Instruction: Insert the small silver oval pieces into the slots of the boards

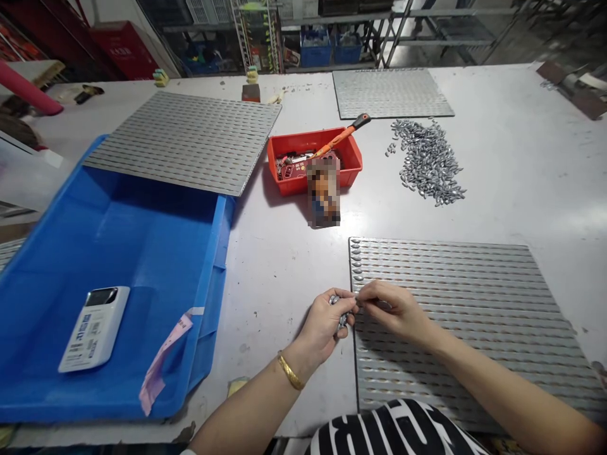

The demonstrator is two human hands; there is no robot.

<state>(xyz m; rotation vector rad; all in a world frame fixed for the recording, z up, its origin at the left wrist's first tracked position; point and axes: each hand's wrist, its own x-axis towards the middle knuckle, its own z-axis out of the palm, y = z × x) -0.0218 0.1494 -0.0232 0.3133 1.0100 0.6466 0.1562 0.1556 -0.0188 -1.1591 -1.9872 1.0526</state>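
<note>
My left hand [327, 322] is curled around several small silvery spindle-shaped metal pieces [341, 321], which show between its fingers and palm. At its fingertips, my right hand [391, 309] is closed in a pinch; a small metal piece partly shows there, mostly hidden. Both hands are over the left edge of a grey ridged plate [455, 316] with rows of slots. Along that plate's upper left edge, several of the same pieces lie in a column [356, 259]. Farther back on the table is a loose pile of these metal pieces [429, 161].
A blue bin [215, 253] at left holds a white power-bank-like device [95, 328]; another ridged plate [190, 139] rests across its far end. A red tray [289, 184] contains an orange-handled tool [339, 140]. A third plate [393, 91] lies at the back.
</note>
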